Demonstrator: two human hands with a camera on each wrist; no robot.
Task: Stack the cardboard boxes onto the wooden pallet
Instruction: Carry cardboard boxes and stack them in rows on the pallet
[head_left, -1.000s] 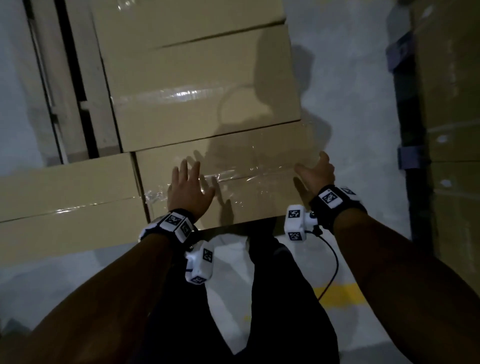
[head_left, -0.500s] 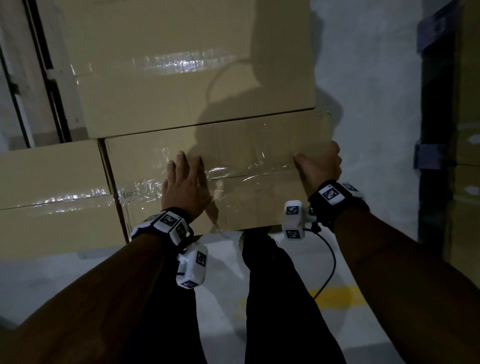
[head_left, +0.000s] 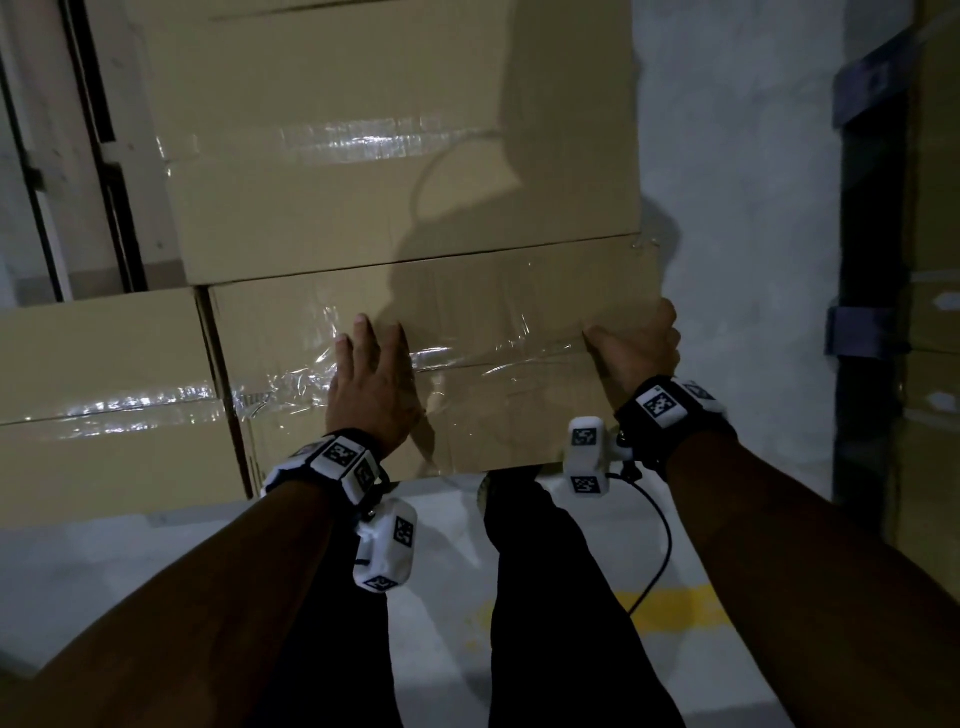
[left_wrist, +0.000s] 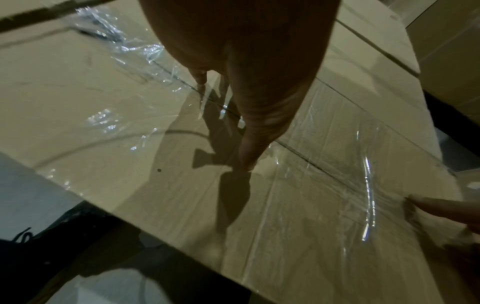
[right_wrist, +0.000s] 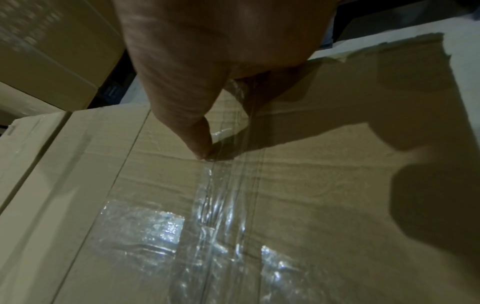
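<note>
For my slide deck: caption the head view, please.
Left hand flat on taped cardboard box, right hand gripping its right edge.

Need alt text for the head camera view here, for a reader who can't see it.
Seen from above, a person's left hand lies flat on the taped top of a cardboard box while the right hand grips its right edge. More boxes sit tight behind and to the left; wooden pallet slats show at upper left.

Warehouse — stacked cardboard boxes, pallet, concrete floor
</note>
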